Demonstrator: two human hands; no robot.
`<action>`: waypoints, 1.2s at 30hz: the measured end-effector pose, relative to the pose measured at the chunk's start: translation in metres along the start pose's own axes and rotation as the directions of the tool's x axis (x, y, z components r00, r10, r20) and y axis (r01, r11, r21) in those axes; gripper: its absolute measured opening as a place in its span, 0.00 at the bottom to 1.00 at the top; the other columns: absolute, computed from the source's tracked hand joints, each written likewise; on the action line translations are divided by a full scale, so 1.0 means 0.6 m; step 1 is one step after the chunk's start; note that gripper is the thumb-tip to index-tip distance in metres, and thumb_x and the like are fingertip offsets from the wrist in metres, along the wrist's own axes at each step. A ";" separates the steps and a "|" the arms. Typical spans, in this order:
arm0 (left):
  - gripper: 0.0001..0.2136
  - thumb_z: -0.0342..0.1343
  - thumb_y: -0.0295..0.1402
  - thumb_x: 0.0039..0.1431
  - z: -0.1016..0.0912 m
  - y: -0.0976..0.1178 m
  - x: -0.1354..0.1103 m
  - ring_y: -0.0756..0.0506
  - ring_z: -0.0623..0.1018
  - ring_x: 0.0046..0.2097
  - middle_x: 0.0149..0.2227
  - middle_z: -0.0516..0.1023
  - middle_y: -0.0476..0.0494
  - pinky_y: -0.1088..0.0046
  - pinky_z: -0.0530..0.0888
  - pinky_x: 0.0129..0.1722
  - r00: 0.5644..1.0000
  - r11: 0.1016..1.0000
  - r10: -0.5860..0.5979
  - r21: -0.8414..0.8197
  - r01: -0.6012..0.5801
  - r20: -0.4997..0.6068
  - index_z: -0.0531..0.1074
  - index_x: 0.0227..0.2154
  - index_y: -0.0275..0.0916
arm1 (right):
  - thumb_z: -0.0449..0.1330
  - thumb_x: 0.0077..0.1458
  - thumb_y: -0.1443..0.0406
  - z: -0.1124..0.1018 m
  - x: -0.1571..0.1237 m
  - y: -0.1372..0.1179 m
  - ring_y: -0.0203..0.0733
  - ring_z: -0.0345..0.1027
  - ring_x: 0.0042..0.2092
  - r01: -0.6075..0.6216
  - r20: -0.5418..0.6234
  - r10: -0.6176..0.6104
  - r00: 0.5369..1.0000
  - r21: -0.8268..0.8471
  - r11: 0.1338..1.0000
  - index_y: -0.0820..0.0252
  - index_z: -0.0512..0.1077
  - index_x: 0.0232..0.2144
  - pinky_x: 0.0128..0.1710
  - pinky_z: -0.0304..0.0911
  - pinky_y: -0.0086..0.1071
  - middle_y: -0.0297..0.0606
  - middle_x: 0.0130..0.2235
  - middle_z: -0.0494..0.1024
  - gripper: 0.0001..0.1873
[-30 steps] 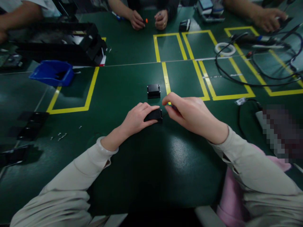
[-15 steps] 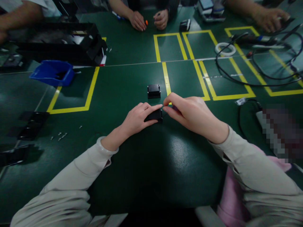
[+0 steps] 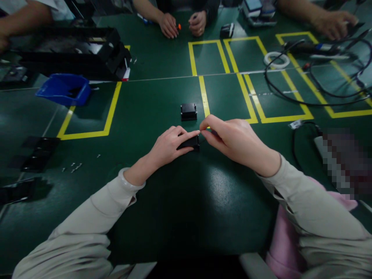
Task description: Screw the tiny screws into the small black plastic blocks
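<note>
My left hand [image 3: 171, 145] is closed round a small black rectangular box [image 3: 190, 143] on the green table, thumb along its near side and index finger over its top. At the right end of that box, my right hand [image 3: 232, 137] is pinched, thumb and index finger together. Whatever the pinch holds is too small or hidden to make out. A second black box [image 3: 188, 111] of similar shape, with small bright metal bits at its sides, sits just beyond my hands. To the left lie several small screws [image 3: 77, 166].
A blue bin [image 3: 65, 89] and a long black rack [image 3: 72, 54] stand at the left. Black parts [image 3: 40, 153] lie nearer. On the right are a black cable [image 3: 290, 101] and a white ring [image 3: 276, 61]. Co-workers' hands [image 3: 197, 24] are across the table.
Almost nothing differs. My right fingertips have shifted very slightly at the end of the box, and my left hand keeps its hold.
</note>
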State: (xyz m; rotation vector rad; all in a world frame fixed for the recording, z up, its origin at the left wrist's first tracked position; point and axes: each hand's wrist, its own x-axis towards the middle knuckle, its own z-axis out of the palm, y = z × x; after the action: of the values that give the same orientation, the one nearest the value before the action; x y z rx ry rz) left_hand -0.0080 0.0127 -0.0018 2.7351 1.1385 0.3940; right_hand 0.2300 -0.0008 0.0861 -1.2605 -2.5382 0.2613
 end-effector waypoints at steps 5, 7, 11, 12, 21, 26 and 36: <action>0.24 0.55 0.40 0.70 0.000 0.000 0.000 0.40 0.72 0.47 0.47 0.74 0.39 0.62 0.71 0.46 1.000 1.000 -0.003 0.000 0.003 0.003 0.63 0.66 0.43 | 0.51 0.67 0.65 0.000 0.000 -0.001 0.36 0.63 0.26 0.009 -0.007 -0.009 1.000 0.028 1.000 0.61 0.71 0.48 0.29 0.48 0.29 0.32 0.27 0.72 0.13; 0.24 0.55 0.41 0.70 0.000 0.000 0.000 0.40 0.72 0.46 0.47 0.74 0.39 0.63 0.71 0.46 1.000 1.000 0.000 0.003 0.000 0.004 0.63 0.66 0.43 | 0.50 0.68 0.63 0.000 0.000 -0.001 0.36 0.63 0.26 0.004 -0.002 -0.004 1.000 0.028 1.000 0.61 0.71 0.47 0.29 0.48 0.30 0.32 0.26 0.72 0.12; 0.24 0.55 0.40 0.70 -0.001 0.001 0.000 0.41 0.72 0.46 0.47 0.74 0.39 0.63 0.71 0.46 1.000 1.000 -0.002 0.008 0.001 0.010 0.63 0.66 0.43 | 0.50 0.69 0.60 -0.001 0.001 -0.002 0.37 0.63 0.26 -0.005 0.012 0.005 1.000 0.012 1.000 0.60 0.72 0.45 0.28 0.46 0.30 0.32 0.24 0.70 0.14; 0.24 0.55 0.40 0.70 -0.001 0.001 0.000 0.41 0.72 0.46 0.48 0.74 0.39 0.63 0.71 0.46 1.000 1.000 -0.002 0.008 0.002 0.010 0.63 0.66 0.43 | 0.49 0.69 0.60 -0.002 0.001 -0.002 0.37 0.63 0.26 -0.006 0.018 0.006 1.000 0.009 1.000 0.60 0.72 0.45 0.28 0.46 0.30 0.32 0.24 0.70 0.14; 0.18 0.51 0.40 0.72 -0.002 0.004 0.001 0.39 0.72 0.48 0.50 0.73 0.36 0.62 0.72 0.47 0.998 0.990 0.039 0.135 -0.046 0.057 0.68 0.60 0.40 | 0.50 0.69 0.61 -0.002 0.000 -0.003 0.37 0.65 0.27 0.000 0.023 0.000 1.000 0.020 1.000 0.61 0.71 0.46 0.29 0.48 0.29 0.33 0.27 0.74 0.13; 0.17 0.48 0.38 0.73 -0.003 0.009 0.003 0.38 0.72 0.49 0.54 0.71 0.33 0.60 0.72 0.48 0.993 0.970 0.061 0.231 -0.082 0.100 0.69 0.59 0.39 | 0.50 0.69 0.62 -0.002 0.001 -0.002 0.37 0.64 0.26 0.002 0.023 -0.003 1.000 0.013 1.000 0.61 0.71 0.46 0.29 0.47 0.29 0.33 0.26 0.73 0.13; 0.23 0.49 0.35 0.72 -0.001 -0.003 -0.010 0.37 0.72 0.54 0.58 0.70 0.34 0.56 0.71 0.54 0.995 0.999 0.032 0.028 -0.035 0.095 0.61 0.67 0.42 | 0.50 0.68 0.62 -0.003 -0.001 0.000 0.37 0.65 0.27 -0.002 0.018 0.001 1.000 0.050 0.999 0.61 0.71 0.45 0.29 0.48 0.30 0.34 0.27 0.74 0.12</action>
State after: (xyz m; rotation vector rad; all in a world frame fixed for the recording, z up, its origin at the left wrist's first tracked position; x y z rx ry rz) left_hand -0.0135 0.0099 -0.0030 2.7687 1.0845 0.2505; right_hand 0.2310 -0.0009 0.0878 -1.2463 -2.5291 0.3360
